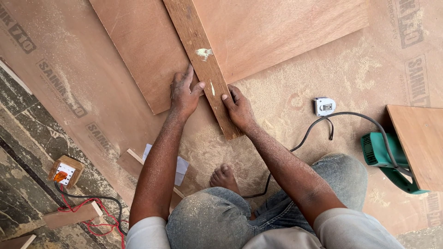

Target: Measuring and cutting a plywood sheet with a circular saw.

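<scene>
Both hands are flat on the job: left hand (184, 94) presses on the plywood sheet (258, 32) with its thumb against the wooden strip (203, 64), right hand (237, 108) pushes the strip's other edge, fingers spread, neither closed around anything. The strip lies diagonally across the sheet, running from 12 o'clock down to centre. Looks like lining-up only; no cut line visible on it yet. Green power saw (383, 159) sits idle at 3 o'clock, tape measure (324, 106) nearby. Arms extended, knees bent.
</scene>
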